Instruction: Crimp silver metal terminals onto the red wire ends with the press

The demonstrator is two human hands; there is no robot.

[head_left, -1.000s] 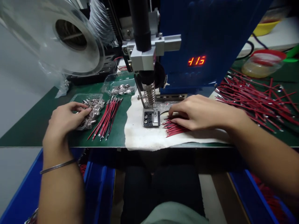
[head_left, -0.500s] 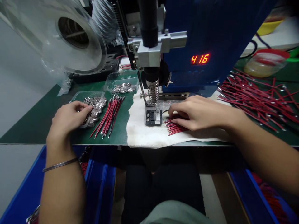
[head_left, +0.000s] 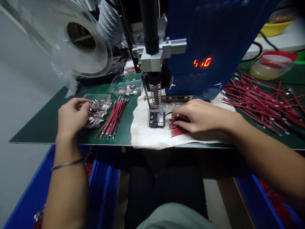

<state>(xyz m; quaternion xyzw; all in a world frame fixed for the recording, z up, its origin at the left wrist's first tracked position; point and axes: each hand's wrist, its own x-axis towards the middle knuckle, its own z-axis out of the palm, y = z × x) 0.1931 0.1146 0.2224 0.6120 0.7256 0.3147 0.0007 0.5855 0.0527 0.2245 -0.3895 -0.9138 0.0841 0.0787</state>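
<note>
Grey wall (head_left: 23, 79) beside a green bench (head_left: 43, 127) bearing a blue machine (head_left: 186, 76) and white sheet (head_left: 145, 140). The right hand (head_left: 200, 116) curls over red wires (head_left: 176, 130) on the sheet, grip indeterminable; the left hand (head_left: 72, 116) reaches a tray (head_left: 98, 96) of metal parts (head_left: 101, 112), hold hidden. Red digits (head_left: 202, 62), partly lit, read uncertainly.

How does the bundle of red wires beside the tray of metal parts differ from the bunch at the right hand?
The bundle lies on the green tabletop; the bunch lies on the white sheet. The bundle slants front to back, while the bunch runs more sideways. The bundle has no hand on it; the bunch is partly hidden by the right hand. Both consist mostly of red wires.
</note>
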